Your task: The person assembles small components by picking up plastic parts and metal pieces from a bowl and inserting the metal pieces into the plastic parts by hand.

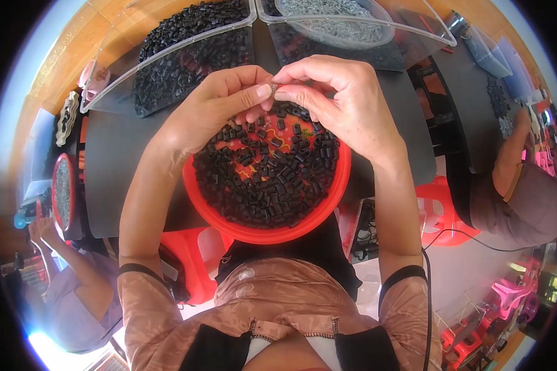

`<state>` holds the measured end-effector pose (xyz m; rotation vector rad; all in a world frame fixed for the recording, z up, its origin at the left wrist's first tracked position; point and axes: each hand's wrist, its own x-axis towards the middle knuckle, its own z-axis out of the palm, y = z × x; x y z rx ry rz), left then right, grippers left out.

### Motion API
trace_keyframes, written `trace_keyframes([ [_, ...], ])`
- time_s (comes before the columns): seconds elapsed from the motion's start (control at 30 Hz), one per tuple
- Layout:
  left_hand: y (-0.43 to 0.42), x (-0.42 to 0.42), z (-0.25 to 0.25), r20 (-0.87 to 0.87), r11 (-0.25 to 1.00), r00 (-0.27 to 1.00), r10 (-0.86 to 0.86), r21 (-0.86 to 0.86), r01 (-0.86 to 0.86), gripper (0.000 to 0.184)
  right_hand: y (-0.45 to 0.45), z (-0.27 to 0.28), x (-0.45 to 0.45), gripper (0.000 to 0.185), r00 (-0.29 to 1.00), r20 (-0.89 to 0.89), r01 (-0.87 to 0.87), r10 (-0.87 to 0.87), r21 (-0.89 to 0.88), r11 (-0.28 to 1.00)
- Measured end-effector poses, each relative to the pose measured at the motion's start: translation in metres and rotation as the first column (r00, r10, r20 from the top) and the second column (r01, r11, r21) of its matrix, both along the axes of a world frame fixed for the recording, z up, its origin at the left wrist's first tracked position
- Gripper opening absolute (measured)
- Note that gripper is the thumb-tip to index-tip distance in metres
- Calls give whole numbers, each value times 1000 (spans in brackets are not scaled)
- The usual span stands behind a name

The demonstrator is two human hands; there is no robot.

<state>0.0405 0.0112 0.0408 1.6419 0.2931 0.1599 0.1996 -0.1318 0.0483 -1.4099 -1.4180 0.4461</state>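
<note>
My left hand [226, 102] and my right hand [346, 102] meet above the far rim of a red basin. Their thumbs and fingers close on a small ridged metal piece [274, 90], mostly covered by the fingertips. Its exact kind is too small to make out. Below the hands, the red basin [269, 235] holds many short black plastic tubes [272, 191], loosely heaped. Between them shows the basin's printed floor [280, 137], red with yellow marks.
Behind the basin stand a clear bin [167, 49] of black pieces and another clear bin [424, 40] containing a tub [387, 31] of small shiny parts. Co-workers sit at left [80, 290] and right [517, 201]. A cable [428, 297] hangs beside my right arm.
</note>
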Motion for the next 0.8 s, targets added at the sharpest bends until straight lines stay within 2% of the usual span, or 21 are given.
trace_keyframes([
  [0.07, 3, 3, -1, 5, 1000, 1000, -6, -8, 6, 23, 12, -10, 9, 10, 997, 77, -37, 28, 114, 993],
  [0.27, 9, 4, -15, -62, 998, 998, 17, -58, -21, 27, 28, -11, 24, 12, 946, 291, -185, 141, 131, 974],
  [0.37, 3, 6, -14, -60, 996, 995, 79, -29, -81, 21, 25, -5, 28, 11, 971, 180, -153, 156, -28, 988],
  [0.43, -2, 6, -29, -2, 961, 995, 103, 259, -99, 16, 25, -11, 35, 10, 953, -158, -272, 259, -68, 960],
  [0.5, -11, 9, -33, 87, 847, 993, 84, 519, -117, 11, 24, -19, 47, 9, 815, -443, -428, 372, -28, 903],
  [0.6, -11, 11, -34, 25, 624, 996, -89, 780, 36, 17, 20, -29, 62, 12, 667, -577, -586, 471, -16, 810],
  [0.63, -13, 12, -35, 37, 623, 996, -85, 782, 24, 22, 19, -33, 62, 15, 619, -616, -600, 487, 28, 799],
  [0.8, -10, 14, -37, -22, 600, 998, -59, 798, 53, 16, 24, -42, 61, 22, 476, -700, -657, 533, 120, 744],
])
